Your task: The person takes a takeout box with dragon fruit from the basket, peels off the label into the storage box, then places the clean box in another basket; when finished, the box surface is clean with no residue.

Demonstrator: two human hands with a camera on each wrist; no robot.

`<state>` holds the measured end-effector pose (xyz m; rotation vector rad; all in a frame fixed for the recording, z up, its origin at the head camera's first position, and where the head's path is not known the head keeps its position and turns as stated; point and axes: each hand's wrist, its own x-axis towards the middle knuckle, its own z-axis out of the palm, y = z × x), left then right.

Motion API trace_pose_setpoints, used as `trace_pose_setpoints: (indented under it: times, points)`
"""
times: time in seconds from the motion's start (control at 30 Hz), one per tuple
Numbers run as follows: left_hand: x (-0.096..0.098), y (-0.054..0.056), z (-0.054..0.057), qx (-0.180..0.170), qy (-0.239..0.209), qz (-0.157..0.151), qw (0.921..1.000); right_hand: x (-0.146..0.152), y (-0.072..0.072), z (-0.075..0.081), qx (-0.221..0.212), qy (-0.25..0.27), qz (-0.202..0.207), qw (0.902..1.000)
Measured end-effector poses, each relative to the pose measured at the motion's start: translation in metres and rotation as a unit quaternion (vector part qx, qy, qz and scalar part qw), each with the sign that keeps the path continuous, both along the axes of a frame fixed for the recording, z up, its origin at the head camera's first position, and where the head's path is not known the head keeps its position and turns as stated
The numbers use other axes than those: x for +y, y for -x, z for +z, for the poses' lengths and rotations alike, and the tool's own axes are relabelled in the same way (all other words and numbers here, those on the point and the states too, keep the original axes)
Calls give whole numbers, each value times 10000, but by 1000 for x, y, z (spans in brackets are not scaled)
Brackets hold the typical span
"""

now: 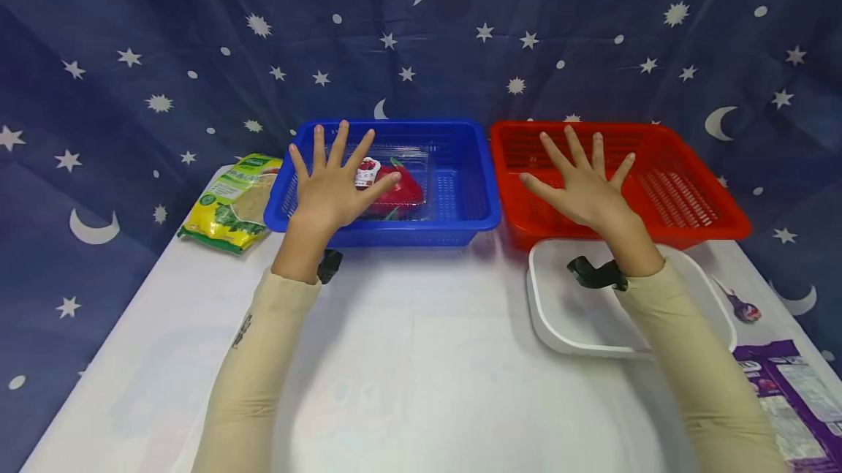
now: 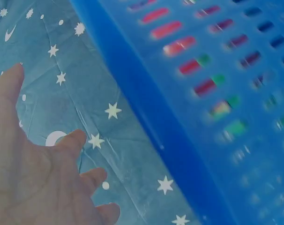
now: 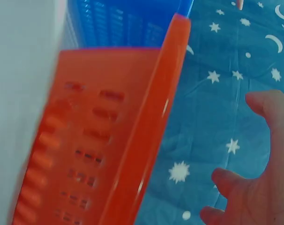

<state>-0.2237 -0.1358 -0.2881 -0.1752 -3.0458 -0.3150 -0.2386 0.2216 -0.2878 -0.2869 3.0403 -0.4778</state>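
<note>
My left hand (image 1: 331, 195) is held up with fingers spread, overlapping the left part of the blue basket (image 1: 454, 228) in the head view. Inside that basket lies a clear plastic box (image 1: 421, 159) holding something red with green tips, with a white label on it. My right hand (image 1: 588, 191) is likewise raised and spread, in front of the red basket (image 1: 697, 221). Neither hand holds anything. In the left wrist view the blue basket's slotted side (image 2: 179, 117) is close beside the hand; the right wrist view shows the red basket's rim (image 3: 146, 131).
A yellow-green food bag (image 1: 233, 202) lies left of the blue basket. Under my right forearm stands a white tray (image 1: 559, 338). Right of it are a wrapped lollipop (image 1: 745, 310) and a purple package (image 1: 789, 400). A dark curtain (image 1: 447, 42) with stars and moons hangs behind the white table (image 1: 421, 385).
</note>
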Motion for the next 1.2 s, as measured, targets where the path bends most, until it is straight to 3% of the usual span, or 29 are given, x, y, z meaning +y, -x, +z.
trace_pose_setpoints:
  times: [0.23, 0.43, 0.73, 0.97, 1.2]
  points:
    - [-16, -5, -3, 39, 70, 98, 9999, -23, 5, -5, -50, -32, 217, 9997]
    - [-27, -7, -8, 135, 149, 141, 9997, -41, 7, -6, 180, 139, 349, 9991]
    - [-41, -16, -22, 410, 119, 182, 9989, -77, 11, -16, 505, 207, 640, 9965]
    - [-52, -20, -32, 605, 184, 228, 9977, -105, 9, -27, 520, 10, 1028, 9933]
    - [-74, -24, -40, 820, 97, 338, 9960, -121, 12, -28, 452, 249, 1279, 9904]
